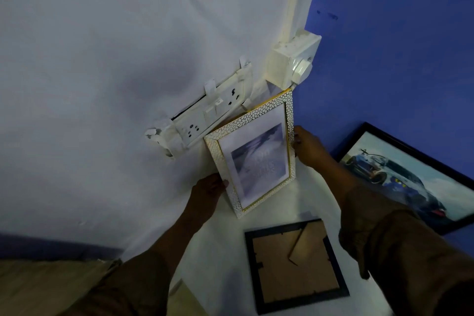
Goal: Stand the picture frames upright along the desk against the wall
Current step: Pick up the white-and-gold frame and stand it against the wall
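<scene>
I see my left hand [209, 191] and right hand [309, 147] gripping the white-and-gold frame [252, 152] by its edges, upright between them at the white wall [102, 59]. A black frame [295, 264] lies face-down below my right hand.

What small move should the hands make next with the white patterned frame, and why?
Probably lean its top edge back against the white wall and then let go. The left hand and right hand each hold a side of the white patterned frame, which already stands upright on the desk in front of the socket panel. The black frame lies face down, not yet stood up.
</scene>
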The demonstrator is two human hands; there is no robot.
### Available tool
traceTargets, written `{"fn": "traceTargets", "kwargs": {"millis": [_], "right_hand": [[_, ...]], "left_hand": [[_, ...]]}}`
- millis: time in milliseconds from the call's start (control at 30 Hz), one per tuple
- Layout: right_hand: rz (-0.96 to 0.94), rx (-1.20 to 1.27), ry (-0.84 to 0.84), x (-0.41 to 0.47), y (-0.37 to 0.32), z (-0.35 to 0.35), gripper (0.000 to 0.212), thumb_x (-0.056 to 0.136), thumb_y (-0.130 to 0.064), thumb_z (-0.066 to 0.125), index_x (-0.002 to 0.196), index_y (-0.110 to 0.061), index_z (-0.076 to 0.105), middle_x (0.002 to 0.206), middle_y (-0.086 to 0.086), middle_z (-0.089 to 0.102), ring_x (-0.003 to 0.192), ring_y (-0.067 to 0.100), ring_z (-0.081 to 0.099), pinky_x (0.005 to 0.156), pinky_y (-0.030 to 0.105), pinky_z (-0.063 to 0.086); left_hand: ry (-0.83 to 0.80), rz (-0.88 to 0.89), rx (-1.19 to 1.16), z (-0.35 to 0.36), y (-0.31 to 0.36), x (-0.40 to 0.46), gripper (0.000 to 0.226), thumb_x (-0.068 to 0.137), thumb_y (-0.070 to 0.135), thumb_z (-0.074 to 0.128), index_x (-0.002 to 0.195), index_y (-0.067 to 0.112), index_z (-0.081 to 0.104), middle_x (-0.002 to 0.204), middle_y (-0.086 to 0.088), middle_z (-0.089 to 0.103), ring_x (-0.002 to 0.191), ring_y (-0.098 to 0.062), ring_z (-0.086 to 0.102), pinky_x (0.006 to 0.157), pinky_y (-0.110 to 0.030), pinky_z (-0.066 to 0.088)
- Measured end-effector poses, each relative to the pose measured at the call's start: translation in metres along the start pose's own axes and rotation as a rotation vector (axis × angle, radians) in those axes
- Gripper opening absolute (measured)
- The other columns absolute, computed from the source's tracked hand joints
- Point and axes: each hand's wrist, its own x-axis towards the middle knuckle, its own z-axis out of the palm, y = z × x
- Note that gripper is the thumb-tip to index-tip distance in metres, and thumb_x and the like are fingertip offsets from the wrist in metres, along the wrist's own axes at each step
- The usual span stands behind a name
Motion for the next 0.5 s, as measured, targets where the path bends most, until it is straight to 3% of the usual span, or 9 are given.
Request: {"fn": "traceTargets", "kwargs": {"millis": [133, 300, 400, 500], "right_hand": [[-0.035, 0.003, 0.011, -0.007, 0.008, -0.003, 0.022, 0.101, -0.007, 0.048, 0.119, -0.008, 0.06, 0.113, 0.007, 0.065, 0.1, 0.023, 0.06, 0.076, 0.024, 0.042], [-0.099, 0.053, -0.017, -0.043, 0.028, -0.017, 0.03, 0.098, -0.009, 0.057, 0.125, -0.019, 0.063, 0.108, -0.003, 0.066, 0.097, 0.021, 0.064, 0.087, 0.037, 0.051], [-0.122, 0.078, -0.013, -0.075, 0.032, -0.032, 0.027, 0.098, -0.008, 0.057, 0.122, -0.019, 0.065, 0.1, -0.004, 0.067, 0.087, 0.016, 0.063, 0.079, 0.029, 0.048], [-0.121, 0.094, -0.003, -0.11, 0.036, -0.05, 0.02, 0.096, -0.013, 0.061, 0.1, -0.032, 0.065, 0.08, -0.012, 0.064, 0.074, 0.012, 0.059, 0.071, 0.027, 0.047]], "left_hand": [[0.034, 0.031, -0.023, 0.0, -0.002, -0.007, 0.024, 0.099, 0.025, 0.062, 0.116, 0.016, 0.075, 0.111, 0.001, 0.078, 0.105, -0.014, 0.072, 0.1, -0.043, 0.055], [0.06, 0.055, -0.062, 0.003, -0.003, -0.03, 0.021, 0.099, 0.027, 0.062, 0.114, 0.025, 0.076, 0.109, 0.006, 0.079, 0.103, -0.016, 0.073, 0.097, -0.046, 0.057], [0.054, 0.072, -0.104, 0.01, 0.001, -0.051, 0.02, 0.099, 0.023, 0.062, 0.112, 0.026, 0.077, 0.109, 0.004, 0.079, 0.102, -0.018, 0.073, 0.096, -0.052, 0.057], [0.069, 0.115, -0.095, 0.021, 0.008, -0.08, 0.018, 0.099, 0.017, 0.06, 0.103, 0.02, 0.077, 0.101, -0.001, 0.079, 0.093, -0.017, 0.071, 0.091, -0.053, 0.056]]}}
